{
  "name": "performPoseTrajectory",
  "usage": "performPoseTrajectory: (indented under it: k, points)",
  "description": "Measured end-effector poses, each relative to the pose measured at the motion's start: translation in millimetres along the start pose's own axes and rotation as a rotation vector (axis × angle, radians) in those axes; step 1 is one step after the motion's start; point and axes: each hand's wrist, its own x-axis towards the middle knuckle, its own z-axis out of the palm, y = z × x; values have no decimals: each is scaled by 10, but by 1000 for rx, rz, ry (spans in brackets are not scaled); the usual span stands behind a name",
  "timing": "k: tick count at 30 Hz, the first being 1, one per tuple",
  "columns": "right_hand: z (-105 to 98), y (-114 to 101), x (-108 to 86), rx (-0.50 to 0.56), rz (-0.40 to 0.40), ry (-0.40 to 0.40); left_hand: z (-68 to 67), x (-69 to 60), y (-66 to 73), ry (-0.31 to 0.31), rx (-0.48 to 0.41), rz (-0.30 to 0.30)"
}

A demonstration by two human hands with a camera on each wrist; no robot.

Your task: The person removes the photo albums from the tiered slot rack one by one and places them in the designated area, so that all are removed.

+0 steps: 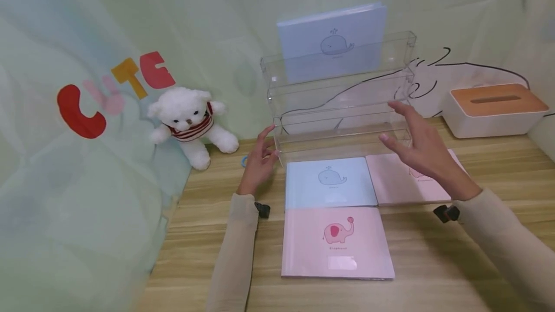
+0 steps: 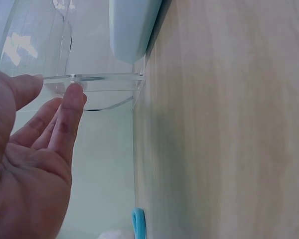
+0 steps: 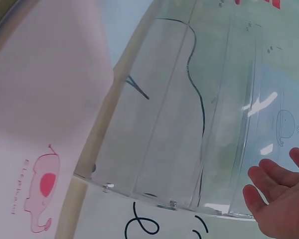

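Rack (image 1: 342,97), clear and tiered, stands at the back of the desk (image 1: 208,249), close to the green backdrop (image 1: 243,37). Its top tier holds a standing book (image 1: 299,42), light blue with a whale on its cover, leaning back a little and seen partly through the front panel.

The left hand (image 1: 258,165) touches the rack's left end with its fingertips, the fingers fairly straight rather than clenched. The right hand (image 1: 422,146) is released, its fingers spread beside the rack's right end; whether any of them touches the panel, I cannot tell.

Three more books lie flat before the rack. A blue whale book (image 1: 303,187) is nearest its front; a pink elephant book (image 1: 303,249) lies just below that, toward the person, edge to edge with it. To the right, a second pink book (image 1: 394,182) adjoins the blue one, partly covered by the right hand and wrist.

A white bear (image 1: 184,105) in a striped top sits to the left, and a small blue ring (image 1: 244,161) lies near the left hand. At the far right is a tissue box (image 1: 485,119) with an orange-brown lid.
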Motion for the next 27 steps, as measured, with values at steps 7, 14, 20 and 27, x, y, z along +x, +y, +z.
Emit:
performPoseTrajectory:
  k: [7,14,20,27]
  points:
    - [-44,-50,110,41,-5,36,6,-2,-8,-2,0,1]
    - [-88,-68,190,59,-15,72,1,10,-3,1,24,-6]
    - [-128,-56,275,86,-28,105,5,16,-6,1,23,-4]
    - [-185,-52,406,90,-75,169,-2,6,9,-4,13,-5]
